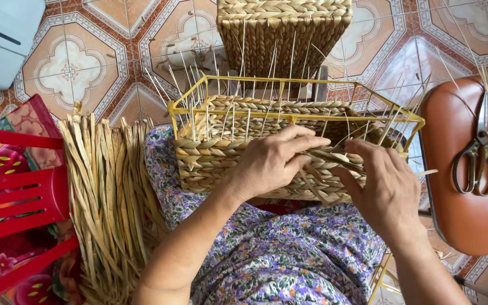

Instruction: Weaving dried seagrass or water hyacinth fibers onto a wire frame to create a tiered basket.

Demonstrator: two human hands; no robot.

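Note:
A half-woven basket [210,161] of braided straw on a yellow wire frame [289,82] rests on my lap, with thin upright straws sticking out of its top. My left hand [272,161] presses on the basket's near wall, fingers closed over a flat straw strand [334,158]. My right hand [382,186] pinches the same strand from the right, beside the frame's right corner. Both hands touch the weave.
A bundle of dried straw strands [108,209] lies at my left, beside a red plastic chair [18,203]. A finished woven basket [283,34] stands beyond the frame. On a brown stool [453,192] at right lie scissors [475,155] and more straws. The floor is patterned tile.

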